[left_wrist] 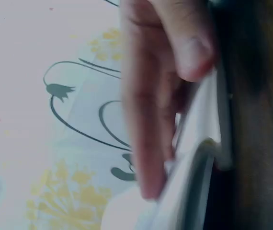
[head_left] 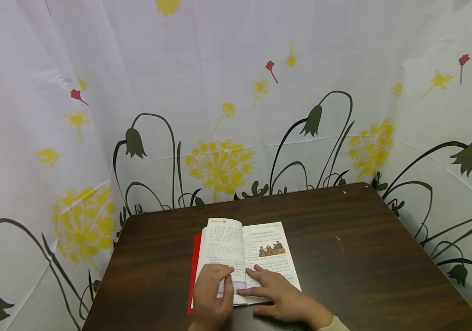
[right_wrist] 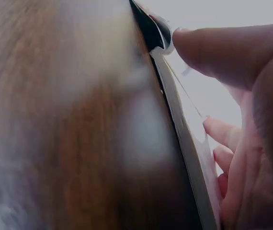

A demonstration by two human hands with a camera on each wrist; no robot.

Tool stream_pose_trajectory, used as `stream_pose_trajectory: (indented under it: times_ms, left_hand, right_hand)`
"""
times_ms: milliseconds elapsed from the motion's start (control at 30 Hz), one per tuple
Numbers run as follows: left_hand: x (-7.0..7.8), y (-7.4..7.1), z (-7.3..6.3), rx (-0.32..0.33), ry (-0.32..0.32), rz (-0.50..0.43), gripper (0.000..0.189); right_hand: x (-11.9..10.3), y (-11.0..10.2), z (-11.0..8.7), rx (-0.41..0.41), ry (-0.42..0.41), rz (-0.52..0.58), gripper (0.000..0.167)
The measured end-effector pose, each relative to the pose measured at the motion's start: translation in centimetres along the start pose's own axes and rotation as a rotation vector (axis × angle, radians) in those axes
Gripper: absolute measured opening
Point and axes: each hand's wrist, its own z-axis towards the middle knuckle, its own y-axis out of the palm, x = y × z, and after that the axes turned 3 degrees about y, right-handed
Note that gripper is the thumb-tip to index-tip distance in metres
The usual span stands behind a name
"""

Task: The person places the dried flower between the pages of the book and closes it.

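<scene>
An open book (head_left: 223, 248) with a red cover edge (head_left: 195, 269) showing at its left lies on the dark wooden table. My left hand (head_left: 213, 292) rests over the lower left page, its fingers fairly straight and the thumb apart from the fingertips in the left wrist view. On the lower right page, close to the spine, my right hand (head_left: 279, 294) lies with its fingers spread. In the right wrist view, those fingertips (right_wrist: 213, 125) touch the page. Printed text fills both pages, and the right one carries a small brown picture (head_left: 272, 248).
The brown wooden table (head_left: 356, 262) extends around the book, with a small reddish mark (head_left: 339, 239) on its right part. Behind and beside it hangs a white curtain (head_left: 219, 59) printed with yellow, red and dark green flowers.
</scene>
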Motion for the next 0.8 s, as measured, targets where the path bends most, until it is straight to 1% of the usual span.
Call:
stream_pose_trajectory:
  times_ms: [33,100,133,167,200,233,267,300,400,433,500,533,600,700,800]
  left_hand:
    - [0.2,0.1,-0.4,-0.150,-0.081,-0.001,0.019]
    - [0.4,0.4,-1.4,-0.471,-0.254,0.036,0.027]
    - [0.4,0.5,-1.9,-0.610,-0.326,0.054,0.032]
    - [0.4,0.7,-2.3,-0.723,-0.387,0.067,0.035]
    - [0.4,0.9,-2.7,-0.802,-0.427,0.080,0.037]
    - [0.4,1.0,-3.1,-0.851,-0.461,0.090,0.038]
    - [0.3,1.0,-3.4,-0.878,-0.491,0.101,0.039]
    - [0.2,1.1,-3.6,-0.889,-0.524,0.119,0.039]
    - [-0.2,0.9,-4.2,-0.894,-0.616,0.176,0.043]
    - [-0.3,0.9,-4.4,-0.890,-0.652,0.180,0.046]
    - [-0.7,0.7,-4.8,-0.897,-0.695,0.181,0.052]
    - [-0.8,0.7,-4.9,-0.903,-0.709,0.172,0.056]
    - [-0.9,0.6,-5.0,-0.911,-0.722,0.149,0.065]
    - [-0.9,0.6,-5.0,-0.937,-0.725,0.128,0.084]
    - [-1.0,0.4,-5.0,-0.949,-0.721,0.113,0.105]
  right_hand:
    - [0.1,0.0,0.0,0.012,-0.008,0.015,0.053]
    - [0.5,0.1,0.0,0.040,-0.020,0.082,0.046]
    - [0.7,0.1,0.0,0.048,-0.023,0.130,0.043]
    - [0.9,0.1,0.0,0.050,-0.020,0.177,0.040]
    - [1.0,0.0,0.1,0.047,-0.014,0.222,0.038]
    - [1.1,0.0,0.1,0.045,-0.012,0.260,0.035]
    - [1.2,-0.1,0.1,0.039,-0.006,0.289,0.032]
    - [1.2,-0.1,0.1,0.029,0.003,0.308,0.030]
    - [1.1,-0.5,0.0,0.014,0.069,0.376,0.026]
    - [1.0,-0.6,-0.1,0.019,0.095,0.396,0.024]
    - [1.1,-0.9,-0.3,0.036,0.146,0.421,0.023]
    - [1.2,-1.1,-0.4,0.052,0.169,0.426,0.023]
    - [1.5,-1.4,-0.8,0.096,0.182,0.392,0.023]
    - [2.3,-1.9,-1.3,0.164,0.167,0.309,0.024]
    - [2.9,-2.2,-1.4,0.208,0.155,0.248,0.024]
